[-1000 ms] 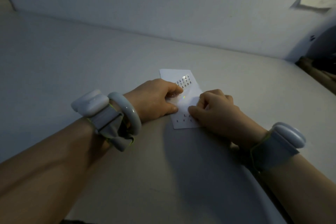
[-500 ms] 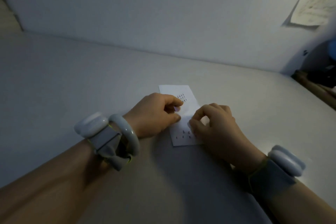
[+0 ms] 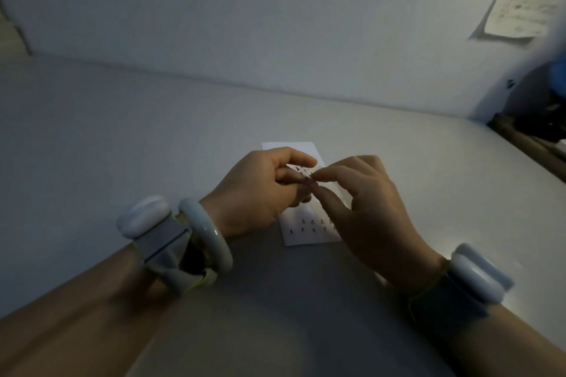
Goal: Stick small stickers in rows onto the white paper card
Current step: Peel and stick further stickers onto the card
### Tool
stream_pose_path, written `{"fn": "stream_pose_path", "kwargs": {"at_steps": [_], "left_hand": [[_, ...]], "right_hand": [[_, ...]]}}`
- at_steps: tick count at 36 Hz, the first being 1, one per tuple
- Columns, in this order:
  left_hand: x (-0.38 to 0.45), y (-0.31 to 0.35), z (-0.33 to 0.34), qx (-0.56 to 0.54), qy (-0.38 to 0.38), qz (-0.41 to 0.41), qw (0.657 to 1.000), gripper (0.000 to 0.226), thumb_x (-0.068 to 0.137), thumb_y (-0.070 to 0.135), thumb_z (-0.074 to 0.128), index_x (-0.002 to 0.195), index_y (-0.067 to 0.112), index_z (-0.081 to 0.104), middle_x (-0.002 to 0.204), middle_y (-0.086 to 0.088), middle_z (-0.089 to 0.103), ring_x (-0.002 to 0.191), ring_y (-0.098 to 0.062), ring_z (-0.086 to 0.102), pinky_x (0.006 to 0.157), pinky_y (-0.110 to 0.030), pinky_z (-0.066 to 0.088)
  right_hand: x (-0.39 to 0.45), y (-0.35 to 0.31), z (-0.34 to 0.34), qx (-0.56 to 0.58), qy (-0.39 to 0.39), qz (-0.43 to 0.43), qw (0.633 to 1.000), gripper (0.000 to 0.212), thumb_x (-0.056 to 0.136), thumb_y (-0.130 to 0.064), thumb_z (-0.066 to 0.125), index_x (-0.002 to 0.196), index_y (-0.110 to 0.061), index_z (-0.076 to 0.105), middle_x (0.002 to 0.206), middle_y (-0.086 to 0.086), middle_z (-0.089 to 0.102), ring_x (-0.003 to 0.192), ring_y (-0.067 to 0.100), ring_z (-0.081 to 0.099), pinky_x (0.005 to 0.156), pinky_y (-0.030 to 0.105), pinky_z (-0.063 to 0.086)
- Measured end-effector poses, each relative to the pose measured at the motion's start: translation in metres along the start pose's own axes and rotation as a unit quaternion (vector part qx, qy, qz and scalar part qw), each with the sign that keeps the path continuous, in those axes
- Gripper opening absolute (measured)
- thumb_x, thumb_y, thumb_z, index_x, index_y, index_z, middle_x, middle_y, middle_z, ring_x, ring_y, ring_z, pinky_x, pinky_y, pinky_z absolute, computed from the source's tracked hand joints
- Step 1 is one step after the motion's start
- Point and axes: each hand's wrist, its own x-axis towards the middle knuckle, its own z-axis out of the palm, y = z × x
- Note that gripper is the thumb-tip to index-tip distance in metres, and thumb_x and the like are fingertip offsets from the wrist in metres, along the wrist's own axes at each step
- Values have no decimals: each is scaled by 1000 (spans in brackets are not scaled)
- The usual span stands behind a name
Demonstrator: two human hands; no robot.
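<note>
The white paper card (image 3: pixel 307 237) lies flat on the pale table (image 3: pixel 122 138), with two short rows of tiny dark stickers (image 3: pixel 312 225) near its front edge. Both hands hover just above its middle and hide it. My left hand (image 3: pixel 257 193) grips a small clear sticker sheet (image 3: pixel 303 169) that carries several dark stickers. My right hand (image 3: pixel 376 211) meets it from the right, thumb and forefinger pinching at a small sticker on the sheet's edge; the sticker itself is too small to make out.
A white wall (image 3: pixel 275 24) closes off the table's far edge. A paper note (image 3: pixel 517 9) hangs on it at the upper right. Dark clutter (image 3: pixel 545 131) sits beyond the table's right edge. Both wrists wear white bands.
Both hands have lifted off the card and come together above it. The left hand now holds the sticker sheet up, and the right fingers have moved from the card's lower rows to the sheet.
</note>
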Motion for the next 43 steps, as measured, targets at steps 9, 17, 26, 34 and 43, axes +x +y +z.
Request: {"fn": "stream_pose_path", "kwargs": {"at_steps": [9,17,26,34,43], "left_hand": [[-1,3,0,10,-4,-4,1000,24,88,8,59,100,28,57,78,6,71,73,-4,69,68,-15,55],[-2,4,1,5,8,-25,1000,19,91,9,53,102,23,60,76,-3,72,71,-9,69,66,-17,56],[-2,5,2,-7,9,-38,999,19,94,9,48,100,22,60,73,-5,70,67,-10,68,61,-16,55],[-2,5,3,6,9,-39,999,20,94,10,49,96,27,60,74,-2,71,69,-8,69,61,-16,55],[-3,6,2,-11,6,-38,999,19,94,9,48,104,18,62,76,-4,71,69,-8,68,64,-18,56]], "right_hand": [[-1,0,-2,-23,-7,-21,999,7,85,-25,64,90,-22,69,82,-7,64,89,15,52,71,34,42],[-2,-4,-2,-64,-6,-36,997,12,84,-24,59,88,-19,69,84,-3,67,91,20,57,73,33,40],[-4,-4,-1,-68,-10,-41,997,11,82,-22,58,86,-16,67,84,-1,66,91,22,57,72,35,42],[-3,-3,0,-52,-24,-29,998,3,82,-16,66,83,-17,64,83,-6,61,90,17,50,70,32,40],[-2,-3,1,-37,-20,-7,999,6,85,-20,64,90,-18,66,86,-5,62,90,10,46,70,14,31]]}}
